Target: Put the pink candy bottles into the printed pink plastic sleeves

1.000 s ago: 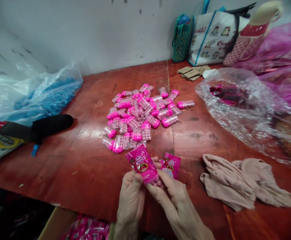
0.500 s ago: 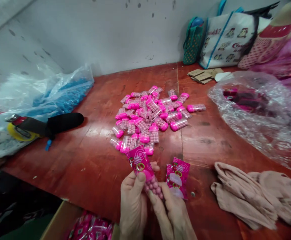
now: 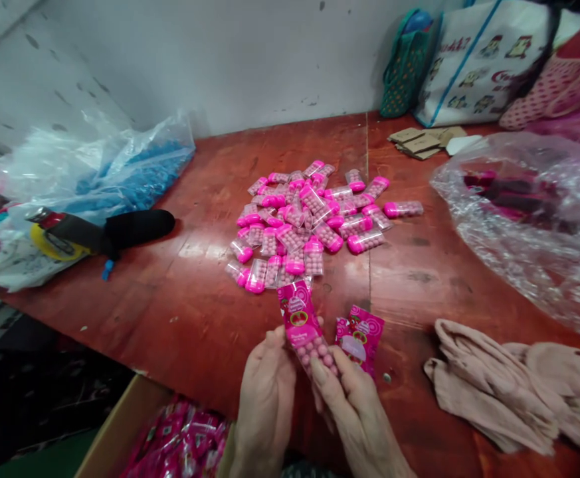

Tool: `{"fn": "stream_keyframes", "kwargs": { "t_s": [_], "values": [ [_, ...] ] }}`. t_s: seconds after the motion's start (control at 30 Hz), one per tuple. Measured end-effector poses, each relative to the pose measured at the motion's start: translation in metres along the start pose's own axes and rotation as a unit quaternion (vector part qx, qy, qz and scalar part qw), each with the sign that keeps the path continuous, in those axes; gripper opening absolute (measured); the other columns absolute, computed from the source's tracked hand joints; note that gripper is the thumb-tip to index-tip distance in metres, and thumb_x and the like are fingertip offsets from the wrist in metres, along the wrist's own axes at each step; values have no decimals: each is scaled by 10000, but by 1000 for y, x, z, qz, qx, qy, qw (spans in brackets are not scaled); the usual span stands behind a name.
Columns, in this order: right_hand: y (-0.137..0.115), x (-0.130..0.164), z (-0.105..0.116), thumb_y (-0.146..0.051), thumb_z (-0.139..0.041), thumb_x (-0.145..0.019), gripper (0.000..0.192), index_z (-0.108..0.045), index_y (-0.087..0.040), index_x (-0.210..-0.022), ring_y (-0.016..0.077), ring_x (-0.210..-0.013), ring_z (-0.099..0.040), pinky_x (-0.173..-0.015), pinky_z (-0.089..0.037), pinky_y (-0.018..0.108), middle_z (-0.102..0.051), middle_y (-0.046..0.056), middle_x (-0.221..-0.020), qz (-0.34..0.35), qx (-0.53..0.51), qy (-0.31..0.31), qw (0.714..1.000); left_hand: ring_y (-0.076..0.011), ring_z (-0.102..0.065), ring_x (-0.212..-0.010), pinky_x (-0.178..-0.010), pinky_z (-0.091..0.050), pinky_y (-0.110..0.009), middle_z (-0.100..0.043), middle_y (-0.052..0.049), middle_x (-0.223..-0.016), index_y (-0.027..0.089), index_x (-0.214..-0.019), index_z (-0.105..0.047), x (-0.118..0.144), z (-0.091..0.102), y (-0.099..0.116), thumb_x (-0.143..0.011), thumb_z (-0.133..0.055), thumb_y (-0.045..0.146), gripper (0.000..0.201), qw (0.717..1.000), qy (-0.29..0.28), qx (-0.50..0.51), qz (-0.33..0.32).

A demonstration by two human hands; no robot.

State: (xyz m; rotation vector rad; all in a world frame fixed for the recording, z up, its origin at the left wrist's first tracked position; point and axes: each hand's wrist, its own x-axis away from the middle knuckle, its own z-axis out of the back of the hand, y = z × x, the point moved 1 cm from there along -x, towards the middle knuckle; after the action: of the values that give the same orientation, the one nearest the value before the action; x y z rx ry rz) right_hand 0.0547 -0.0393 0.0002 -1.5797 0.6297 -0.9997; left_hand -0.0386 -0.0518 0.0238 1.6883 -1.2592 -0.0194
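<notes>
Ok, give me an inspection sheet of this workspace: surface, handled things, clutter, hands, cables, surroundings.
Surface: red table, scuffed and marked in places.
Handled things: a pink packet in hand, beads showing in its lower part; a second packet lies nearby; pink-capped containers piled loosely beyond.
Clutter: crumpled cloth and clear plastic bag at right; blue-filled bag at left.
Hands: right hand grips the held packet's lower end; left hand beside it, contact unclear.
Cables: nothing seen.
Surroundings: spotted wall behind; white bag at back right; carton of pink packaging at the near edge.
</notes>
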Motion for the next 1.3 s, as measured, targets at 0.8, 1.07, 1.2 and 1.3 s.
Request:
{"fn": "stream_keyframes", "kwargs": {
  "t_s": [0.8,1.07,1.2,1.3],
  "values": [
    [7,2,-11,-302,-382,-920,209,-547,-188,-858,125,-643,-610,-582,-448,187,-641,23,-764,56,44,40,997,-207,-658,-779,-773,-499,-332,-719,-115,-810,116,-885,-706,5,-4,-18,-809,-569,317,255,999,34,-20,27],
    [11,-5,-6,-382,-439,-892,256,-533,-190,-751,124,-581,-527,-531,-421,201,-562,-1,-653,-1,-47,18,999,-247,-635,-887,-800,-490,-347,-704,-140,-942,118,-921,-709,9,-1,-15,-786,-588,358,301,998,30,9,49],
    [6,-7,-7,-477,-481,-853,334,-490,-188,-686,75,-433,-360,-387,-280,184,-413,-55,-529,-97,-192,-16,976,-253,-620,-937,-833,-474,-350,-702,-110,-964,149,-922,-714,7,8,-7,-767,-620,301,237,995,27,-88,-24],
    [3,-6,-10,-499,-525,-822,333,-484,-183,-725,49,-399,-301,-356,-225,164,-390,-71,-526,-139,-269,-36,952,-250,-590,-1011,-904,-428,-338,-698,-79,-994,179,-871,-731,9,13,-5,-739,-649,214,159,972,83,-187,-120]
  ]
}}
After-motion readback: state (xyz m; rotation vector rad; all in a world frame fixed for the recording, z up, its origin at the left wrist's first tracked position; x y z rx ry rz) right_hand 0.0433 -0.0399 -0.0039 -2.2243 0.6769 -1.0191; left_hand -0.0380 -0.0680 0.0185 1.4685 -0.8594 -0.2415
